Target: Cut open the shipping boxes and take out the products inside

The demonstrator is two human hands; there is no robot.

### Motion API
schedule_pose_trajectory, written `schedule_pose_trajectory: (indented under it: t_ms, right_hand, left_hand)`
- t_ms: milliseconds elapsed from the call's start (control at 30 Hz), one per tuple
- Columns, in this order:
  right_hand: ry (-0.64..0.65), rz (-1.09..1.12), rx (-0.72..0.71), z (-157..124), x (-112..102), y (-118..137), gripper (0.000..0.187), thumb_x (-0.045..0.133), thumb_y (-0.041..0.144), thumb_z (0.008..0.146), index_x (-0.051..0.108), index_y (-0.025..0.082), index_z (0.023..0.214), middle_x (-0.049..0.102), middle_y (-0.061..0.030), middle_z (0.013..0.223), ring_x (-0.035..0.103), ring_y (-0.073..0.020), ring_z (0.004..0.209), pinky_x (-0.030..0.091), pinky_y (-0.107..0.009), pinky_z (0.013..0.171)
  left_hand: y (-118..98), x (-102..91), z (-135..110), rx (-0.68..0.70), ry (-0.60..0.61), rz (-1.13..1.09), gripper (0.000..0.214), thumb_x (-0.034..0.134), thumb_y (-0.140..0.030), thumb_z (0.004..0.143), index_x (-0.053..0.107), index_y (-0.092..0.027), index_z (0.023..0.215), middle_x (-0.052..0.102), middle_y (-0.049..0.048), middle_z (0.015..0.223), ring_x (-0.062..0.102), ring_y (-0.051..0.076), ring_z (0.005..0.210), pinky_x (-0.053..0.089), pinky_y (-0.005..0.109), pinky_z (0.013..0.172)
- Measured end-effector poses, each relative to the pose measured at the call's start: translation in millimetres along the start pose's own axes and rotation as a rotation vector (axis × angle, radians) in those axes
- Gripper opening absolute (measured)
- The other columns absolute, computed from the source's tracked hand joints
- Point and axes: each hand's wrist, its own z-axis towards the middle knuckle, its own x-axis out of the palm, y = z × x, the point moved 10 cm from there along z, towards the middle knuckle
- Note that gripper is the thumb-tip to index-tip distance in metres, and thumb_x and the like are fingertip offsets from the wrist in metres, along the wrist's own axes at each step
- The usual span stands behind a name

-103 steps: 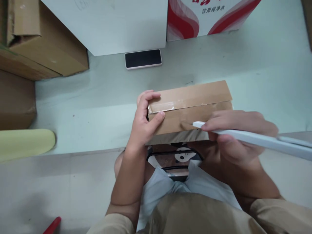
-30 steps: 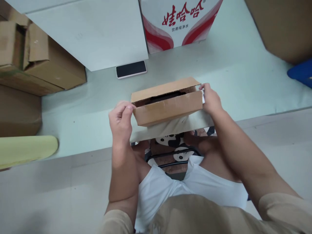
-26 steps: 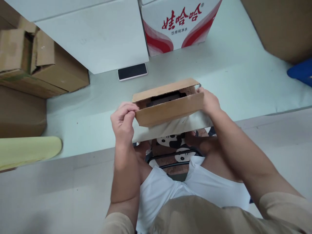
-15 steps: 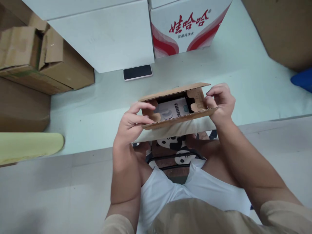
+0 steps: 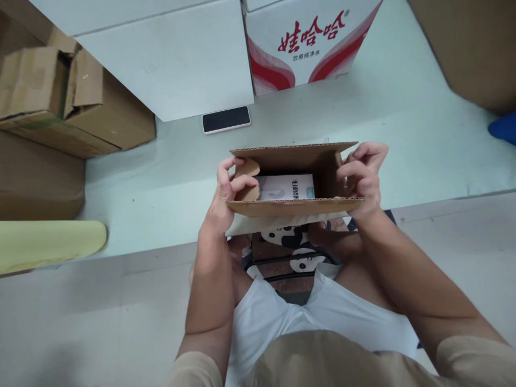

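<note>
A small brown cardboard box is open at the top, at the table's near edge. Inside it lies a white printed carton with dark lettering and a teal patch. My left hand grips the box's left end, its fingers bent over the small rounded flap there. At the right end my right hand has its fingers curled over the edge and partly inside, closed on that side; its end flap is mostly hidden by the fingers.
Beyond the box, a phone lies in front of a large white box. A white-and-red water carton stands beside it. Brown cartons are stacked at left, near a yellow padded object. Something blue is at far right.
The box's long flaps have spread wider and its opening now faces me more, showing more of the inside. Both hands have shifted their fingers on the two ends, with the right fingers further in.
</note>
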Motion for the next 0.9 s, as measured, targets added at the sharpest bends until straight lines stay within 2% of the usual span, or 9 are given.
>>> schedule_pose_trajectory:
  t_ms: [167, 300, 400, 467, 567, 633, 700, 767, 900]
  right_hand:
    - [-0.143, 0.019, -0.027, -5, -10, 10, 0.062, 0.025, 0.067, 0.1, 0.051, 0.02, 0.069, 0.039, -0.0091, 0.108, 0.054, -0.0242, 0.098, 0.055, -0.053, 0.093]
    - [-0.113, 0.159, -0.087, -7, -5, 17, 0.05, 0.033, 0.057, 0.103, 0.054, 0.021, 0.075, 0.039, -0.0076, 0.11, 0.052, -0.0229, 0.097, 0.054, -0.049, 0.088]
    - [-0.101, 0.194, -0.137, -10, -4, 22, 0.047, 0.033, 0.054, 0.104, 0.056, 0.022, 0.078, 0.038, -0.0074, 0.111, 0.051, -0.0225, 0.096, 0.053, -0.046, 0.084]
    - [-0.092, 0.189, -0.138, -13, -3, 24, 0.047, 0.033, 0.053, 0.104, 0.058, 0.022, 0.08, 0.038, -0.0079, 0.112, 0.051, -0.0229, 0.098, 0.053, -0.045, 0.083]
    - [-0.056, 0.186, -0.13, -16, 0, 22, 0.049, 0.034, 0.054, 0.103, 0.06, 0.021, 0.079, 0.038, -0.0083, 0.114, 0.052, -0.0221, 0.098, 0.054, -0.043, 0.082]
    - [-0.02, 0.203, -0.101, -17, 4, 17, 0.053, 0.035, 0.059, 0.102, 0.062, 0.02, 0.08, 0.038, -0.0087, 0.115, 0.053, -0.0223, 0.101, 0.055, -0.044, 0.086]
    - [0.027, 0.261, -0.073, -18, 6, 8, 0.056, 0.038, 0.07, 0.098, 0.067, 0.022, 0.092, 0.04, -0.0096, 0.122, 0.054, -0.0252, 0.111, 0.054, -0.049, 0.098]
    - [0.084, 0.337, -0.09, -19, 7, 1, 0.07, 0.049, 0.085, 0.085, 0.065, 0.028, 0.12, 0.04, -0.0108, 0.138, 0.049, -0.032, 0.131, 0.047, -0.055, 0.113]
    - [0.331, 0.293, -0.051, -29, 24, -22, 0.126, 0.071, 0.093, 0.059, 0.029, 0.035, 0.162, 0.026, -0.0138, 0.166, 0.027, -0.044, 0.156, 0.031, -0.066, 0.124]
  left_hand:
    - [-18, -33.2, -1, 0.229, -0.342, -0.069, 0.067, 0.047, -0.078, 0.092, 0.063, -0.021, 0.061, 0.057, 0.0094, 0.121, 0.056, 0.027, 0.125, 0.054, 0.044, 0.109]
    - [-34, -43.2, 2, 0.31, -0.372, -0.025, 0.046, 0.068, -0.059, 0.09, 0.066, -0.022, 0.062, 0.063, 0.007, 0.103, 0.063, 0.023, 0.107, 0.055, 0.042, 0.099]
    - [-86, -48.5, 4, 0.435, -0.362, 0.014, 0.021, 0.076, -0.044, 0.087, 0.072, -0.025, 0.078, 0.063, 0.0028, 0.09, 0.064, 0.018, 0.088, 0.056, 0.037, 0.086]
    - [-136, -28.4, 12, 0.514, -0.218, 0.168, 0.01, 0.075, -0.035, 0.088, 0.072, -0.026, 0.084, 0.064, 0.0011, 0.084, 0.061, 0.016, 0.078, 0.053, 0.034, 0.075]
    - [-173, 59.8, 25, 0.472, 0.384, 0.614, 0.007, 0.066, -0.026, 0.092, 0.072, -0.025, 0.091, 0.07, 0.0016, 0.087, 0.062, 0.016, 0.075, 0.05, 0.032, 0.067]
    - [-165, 110.8, 23, 0.374, 0.748, 0.804, 0.015, 0.06, -0.025, 0.094, 0.074, -0.024, 0.101, 0.072, 0.0036, 0.102, 0.067, 0.018, 0.087, 0.053, 0.033, 0.076]
    - [-147, 143.3, 25, 0.291, 0.948, 0.924, 0.022, 0.061, -0.027, 0.094, 0.074, -0.022, 0.111, 0.07, 0.0066, 0.118, 0.069, 0.022, 0.103, 0.055, 0.035, 0.088]
    - [-126, 164.4, 29, 0.247, 1.057, 1.008, 0.028, 0.064, -0.029, 0.092, 0.074, -0.021, 0.118, 0.067, 0.0092, 0.131, 0.067, 0.026, 0.118, 0.054, 0.037, 0.098]
    - [-87, 184.6, 35, 0.197, 1.159, 1.062, 0.026, 0.063, -0.028, 0.094, 0.077, -0.024, 0.114, 0.07, 0.0073, 0.134, 0.066, 0.028, 0.123, 0.052, 0.038, 0.105]
